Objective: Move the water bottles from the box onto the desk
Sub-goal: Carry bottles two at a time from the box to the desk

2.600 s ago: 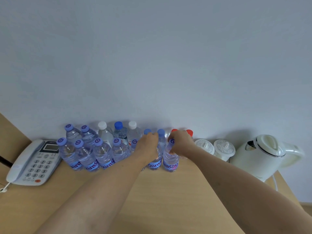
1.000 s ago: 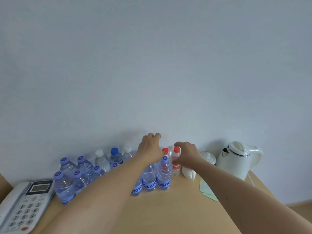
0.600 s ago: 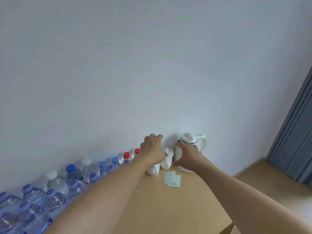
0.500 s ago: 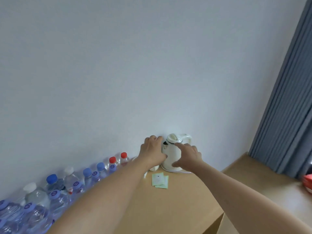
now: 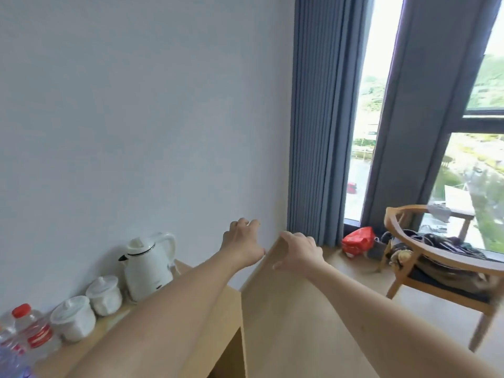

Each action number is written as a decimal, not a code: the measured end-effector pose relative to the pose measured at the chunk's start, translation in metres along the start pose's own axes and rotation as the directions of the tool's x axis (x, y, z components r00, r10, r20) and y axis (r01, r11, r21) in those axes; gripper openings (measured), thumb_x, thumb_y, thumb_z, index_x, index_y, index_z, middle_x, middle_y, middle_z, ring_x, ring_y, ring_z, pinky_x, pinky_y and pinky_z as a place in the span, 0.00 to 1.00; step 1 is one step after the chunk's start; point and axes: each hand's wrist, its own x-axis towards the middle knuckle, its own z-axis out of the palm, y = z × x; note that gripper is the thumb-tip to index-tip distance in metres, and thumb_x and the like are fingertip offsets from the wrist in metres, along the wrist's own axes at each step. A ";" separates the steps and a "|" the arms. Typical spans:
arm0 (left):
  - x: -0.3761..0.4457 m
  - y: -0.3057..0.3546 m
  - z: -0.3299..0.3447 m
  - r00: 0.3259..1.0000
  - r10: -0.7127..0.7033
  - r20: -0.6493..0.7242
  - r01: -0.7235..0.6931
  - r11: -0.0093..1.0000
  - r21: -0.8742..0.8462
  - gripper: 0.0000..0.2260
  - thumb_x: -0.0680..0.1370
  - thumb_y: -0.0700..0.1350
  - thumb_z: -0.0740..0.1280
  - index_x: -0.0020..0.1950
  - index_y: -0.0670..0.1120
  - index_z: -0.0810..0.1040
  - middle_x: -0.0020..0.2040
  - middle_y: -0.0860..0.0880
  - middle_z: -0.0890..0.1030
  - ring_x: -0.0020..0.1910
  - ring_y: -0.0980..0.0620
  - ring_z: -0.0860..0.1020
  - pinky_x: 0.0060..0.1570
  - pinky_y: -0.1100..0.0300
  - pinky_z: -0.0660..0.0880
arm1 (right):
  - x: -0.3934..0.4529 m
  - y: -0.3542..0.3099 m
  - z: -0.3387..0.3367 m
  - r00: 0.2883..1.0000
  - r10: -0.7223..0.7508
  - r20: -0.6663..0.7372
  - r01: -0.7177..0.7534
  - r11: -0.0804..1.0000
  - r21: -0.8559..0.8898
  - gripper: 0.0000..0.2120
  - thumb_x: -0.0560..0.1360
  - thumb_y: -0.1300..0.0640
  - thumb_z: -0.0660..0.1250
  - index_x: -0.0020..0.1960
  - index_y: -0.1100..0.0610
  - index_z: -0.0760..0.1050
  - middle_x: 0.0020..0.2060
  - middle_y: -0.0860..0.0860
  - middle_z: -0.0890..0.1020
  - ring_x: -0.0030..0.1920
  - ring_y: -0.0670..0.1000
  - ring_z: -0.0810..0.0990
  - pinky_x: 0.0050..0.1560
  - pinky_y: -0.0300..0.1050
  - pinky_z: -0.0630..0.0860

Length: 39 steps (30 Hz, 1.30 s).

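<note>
Your left hand (image 5: 241,245) and right hand (image 5: 298,252) hang in the air past the desk (image 5: 215,320) end, fingers loosely curled, grasping nothing. Red-capped water bottles (image 5: 26,332) stand at the desk's far-left edge, beside two lidded white cups (image 5: 87,309) and kettle (image 5: 148,264).

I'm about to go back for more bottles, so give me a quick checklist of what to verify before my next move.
1. Left hand free: ok, fingers loosely curled, holding nothing.
2. Right hand free: ok, fingers spread, no grip on anything.
3. Box in sight: not ok, no box shows in this view.
4. Bottles already on the desk standing: ok for the red-capped bottle at the left edge, upright; the others are cut off.
5. Kettle and the two white lidded cups out of the arms' way: ok, they sit by the wall.
6. Path ahead: cannot tell, a wooden chair and a red bag are near the window.
</note>
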 end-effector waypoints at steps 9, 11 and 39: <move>0.025 0.247 0.078 0.946 0.318 0.067 -0.311 0.945 -0.098 0.32 0.74 0.52 0.73 0.76 0.49 0.67 0.70 0.45 0.71 0.70 0.44 0.68 0.66 0.49 0.73 | -0.067 0.220 -0.093 0.953 0.265 -0.144 -0.264 0.964 0.027 0.44 0.69 0.44 0.79 0.79 0.42 0.60 0.73 0.53 0.71 0.72 0.60 0.67 0.68 0.60 0.68; 0.026 0.301 0.100 0.919 0.390 0.067 -0.380 0.917 -0.122 0.32 0.74 0.53 0.75 0.75 0.50 0.68 0.68 0.46 0.73 0.67 0.45 0.70 0.63 0.52 0.73 | -0.089 0.267 -0.107 0.919 0.360 -0.158 -0.359 0.933 0.042 0.44 0.69 0.43 0.79 0.78 0.42 0.60 0.72 0.52 0.72 0.71 0.59 0.67 0.69 0.61 0.68; 0.129 0.882 0.329 0.175 0.970 0.170 -0.909 0.225 -0.351 0.35 0.71 0.53 0.78 0.75 0.51 0.68 0.71 0.46 0.71 0.69 0.43 0.69 0.59 0.50 0.77 | -0.184 0.712 -0.282 0.092 0.940 -0.329 -0.900 0.220 0.377 0.41 0.72 0.41 0.76 0.80 0.43 0.61 0.74 0.51 0.71 0.73 0.57 0.68 0.69 0.55 0.70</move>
